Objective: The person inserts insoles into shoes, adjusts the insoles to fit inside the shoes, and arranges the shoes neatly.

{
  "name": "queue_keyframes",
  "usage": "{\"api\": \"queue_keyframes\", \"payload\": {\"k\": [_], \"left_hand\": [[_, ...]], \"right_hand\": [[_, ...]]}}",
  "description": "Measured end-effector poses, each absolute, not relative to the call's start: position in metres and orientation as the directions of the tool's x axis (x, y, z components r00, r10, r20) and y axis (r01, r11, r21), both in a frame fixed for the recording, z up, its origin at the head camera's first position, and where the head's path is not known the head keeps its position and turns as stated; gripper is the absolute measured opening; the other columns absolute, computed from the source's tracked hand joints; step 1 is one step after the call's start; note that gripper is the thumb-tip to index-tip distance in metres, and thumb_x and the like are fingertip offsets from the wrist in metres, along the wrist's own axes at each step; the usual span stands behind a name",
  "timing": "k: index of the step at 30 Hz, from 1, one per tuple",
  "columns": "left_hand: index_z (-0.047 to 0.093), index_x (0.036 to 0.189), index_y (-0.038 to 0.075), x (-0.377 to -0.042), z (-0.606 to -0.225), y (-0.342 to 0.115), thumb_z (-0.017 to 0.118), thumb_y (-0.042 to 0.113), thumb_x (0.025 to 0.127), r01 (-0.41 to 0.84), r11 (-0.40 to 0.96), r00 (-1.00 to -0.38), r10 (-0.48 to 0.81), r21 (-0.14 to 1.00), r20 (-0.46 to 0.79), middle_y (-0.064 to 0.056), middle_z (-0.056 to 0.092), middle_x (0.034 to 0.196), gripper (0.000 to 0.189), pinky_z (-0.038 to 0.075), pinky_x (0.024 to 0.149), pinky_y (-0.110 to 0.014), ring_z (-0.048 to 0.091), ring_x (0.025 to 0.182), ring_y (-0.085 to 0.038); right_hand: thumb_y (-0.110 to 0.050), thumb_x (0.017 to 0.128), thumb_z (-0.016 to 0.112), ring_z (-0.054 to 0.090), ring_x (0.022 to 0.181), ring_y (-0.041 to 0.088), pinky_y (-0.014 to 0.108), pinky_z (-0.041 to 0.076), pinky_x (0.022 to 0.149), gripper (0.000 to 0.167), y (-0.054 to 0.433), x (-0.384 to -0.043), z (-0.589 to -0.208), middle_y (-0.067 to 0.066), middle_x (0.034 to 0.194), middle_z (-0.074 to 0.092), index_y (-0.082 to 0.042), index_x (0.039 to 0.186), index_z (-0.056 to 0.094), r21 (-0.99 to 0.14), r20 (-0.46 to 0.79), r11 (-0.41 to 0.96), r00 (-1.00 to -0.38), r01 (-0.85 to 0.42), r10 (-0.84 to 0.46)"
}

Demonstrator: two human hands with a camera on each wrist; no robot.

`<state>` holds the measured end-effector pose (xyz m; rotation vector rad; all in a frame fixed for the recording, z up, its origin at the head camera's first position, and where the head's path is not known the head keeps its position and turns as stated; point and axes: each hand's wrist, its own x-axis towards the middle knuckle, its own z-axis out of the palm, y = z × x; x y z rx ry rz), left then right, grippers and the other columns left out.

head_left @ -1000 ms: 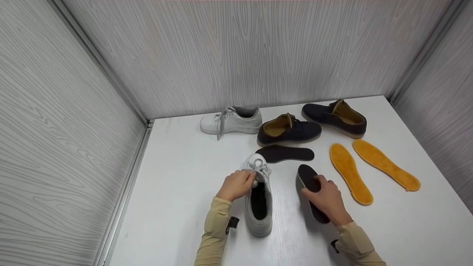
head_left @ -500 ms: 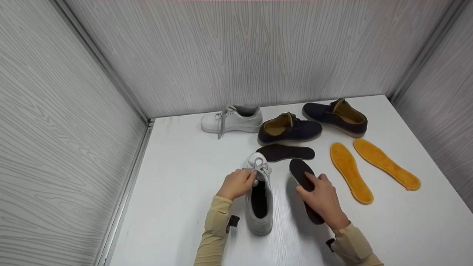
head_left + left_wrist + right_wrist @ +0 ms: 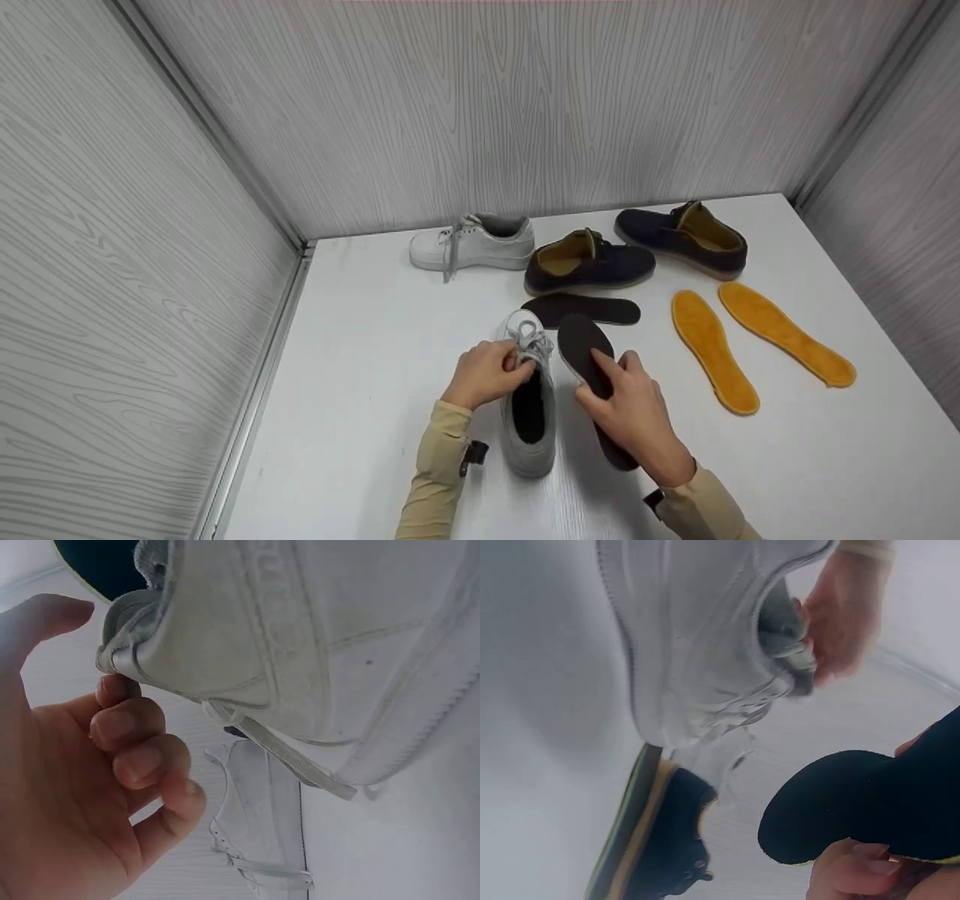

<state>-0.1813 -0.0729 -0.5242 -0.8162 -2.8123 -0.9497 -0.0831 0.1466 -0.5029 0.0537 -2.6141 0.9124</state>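
A white lace-up sneaker [image 3: 529, 457] stands in the middle of the table, toe pointing away, its mouth dark inside. My left hand [image 3: 487, 375] is at its tongue [image 3: 127, 626]; in the left wrist view the curled fingers [image 3: 124, 724] touch the tongue's edge and the thumb is held a little off it. My right hand [image 3: 634, 409] grips a dark insole [image 3: 581, 341] by its sides, thumb on the near edge and fingers across it. The insole is tilted above the table, just right of the sneaker, its front end highest.
Behind lie a second dark insole [image 3: 600, 310], another white sneaker [image 3: 472, 247] with hanging laces, and two navy shoes, one nearer [image 3: 622, 264] and one farther right [image 3: 679, 236]. Two orange insoles, left [image 3: 712, 349] and right [image 3: 784, 330], lie at the right. Wood-grain panels [image 3: 480, 105] enclose the table.
My right hand has carried the dark insole leftward toward the sneaker and tipped it up. My left thumb has shifted over the sneaker's mouth, away from its earlier pinch on the tongue.
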Motion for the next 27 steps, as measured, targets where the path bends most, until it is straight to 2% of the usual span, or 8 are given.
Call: {"api": "queue_keyframes", "payload": {"k": [3,5,7,10,13,16,22,27], "left_hand": [[0.048,0.063,0.015,-0.175,-0.518,-0.066,0.060,0.035,0.096,0.492,0.554,-0.858,0.440,0.672,0.265,0.011,0.040,0.054,0.040,0.034,0.051,-0.025,0.040,0.049,-0.007],[0.053,0.063,0.010,-0.168,-0.513,-0.061,0.056,0.035,0.100,0.446,0.428,-0.862,0.442,0.786,0.249,0.009,0.043,0.052,0.044,0.035,0.049,-0.024,0.041,0.046,-0.007],[0.055,0.064,0.005,-0.160,-0.510,-0.057,0.051,0.036,0.103,0.359,0.296,-0.861,0.471,0.885,0.192,0.005,0.046,0.049,0.049,0.037,0.045,-0.023,0.042,0.041,-0.008],[0.056,0.070,-0.002,-0.147,-0.509,-0.053,0.048,0.038,0.104,0.158,0.133,-0.851,0.522,0.979,0.067,-0.001,0.049,0.047,0.053,0.038,0.038,-0.026,0.043,0.036,-0.011],[0.053,0.072,0.000,-0.136,-0.513,-0.051,0.049,0.037,0.104,-0.016,0.014,-0.850,0.527,1.000,-0.021,-0.002,0.050,0.047,0.049,0.037,0.037,-0.025,0.043,0.035,-0.010],[0.052,0.070,0.006,-0.130,-0.517,-0.049,0.051,0.030,0.103,-0.100,-0.063,-0.871,0.487,0.993,-0.057,-0.001,0.049,0.046,0.041,0.036,0.037,-0.023,0.043,0.036,-0.008],[0.049,0.061,0.009,-0.127,-0.521,-0.047,0.048,0.010,0.097,-0.093,-0.087,-0.915,0.399,0.992,-0.051,0.002,0.044,0.042,0.037,0.033,0.035,-0.022,0.039,0.034,-0.006],[0.048,0.057,0.009,-0.125,-0.519,-0.048,0.044,0.002,0.094,-0.101,-0.078,-0.936,0.346,0.992,-0.068,0.006,0.040,0.039,0.038,0.030,0.033,-0.020,0.035,0.031,-0.003]], "right_hand": [[-0.022,0.077,0.070,0.044,0.056,0.022,0.043,0.044,0.057,0.049,0.139,-0.079,-0.498,0.007,0.083,0.043,-0.003,0.122,0.069,-0.579,0.394,0.794,-0.917,-0.187,0.071],[-0.023,0.076,0.070,0.043,0.055,0.021,0.041,0.044,0.055,0.050,0.134,-0.076,-0.495,0.006,0.083,0.043,-0.003,0.122,0.069,-0.569,0.409,0.797,-0.911,-0.204,0.059],[-0.024,0.076,0.070,0.041,0.054,0.018,0.039,0.042,0.053,0.049,0.130,-0.073,-0.492,0.005,0.083,0.042,-0.004,0.121,0.070,-0.562,0.412,0.799,-0.910,-0.214,0.046],[-0.025,0.075,0.070,0.040,0.053,0.016,0.036,0.041,0.052,0.049,0.124,-0.068,-0.489,0.005,0.083,0.042,-0.005,0.120,0.070,-0.547,0.412,0.806,-0.911,-0.225,0.025],[-0.026,0.074,0.070,0.039,0.051,0.016,0.035,0.040,0.050,0.049,0.116,-0.064,-0.488,0.005,0.082,0.042,-0.005,0.118,0.071,-0.537,0.412,0.809,-0.911,-0.239,0.005],[-0.028,0.074,0.070,0.039,0.050,0.016,0.035,0.040,0.049,0.050,0.111,-0.060,-0.487,0.005,0.081,0.043,-0.006,0.119,0.071,-0.527,0.397,0.817,-0.918,-0.235,-0.008],[-0.036,0.074,0.070,0.041,0.049,0.018,0.038,0.041,0.047,0.057,0.101,-0.053,-0.484,0.009,0.079,0.048,-0.011,0.125,0.069,-0.480,0.326,0.859,-0.945,-0.178,-0.013],[-0.043,0.074,0.072,0.045,0.054,0.019,0.038,0.043,0.046,0.061,0.095,-0.052,-0.485,0.011,0.082,0.049,-0.010,0.126,0.069,-0.421,0.333,0.888,-0.942,-0.184,-0.038]]}}
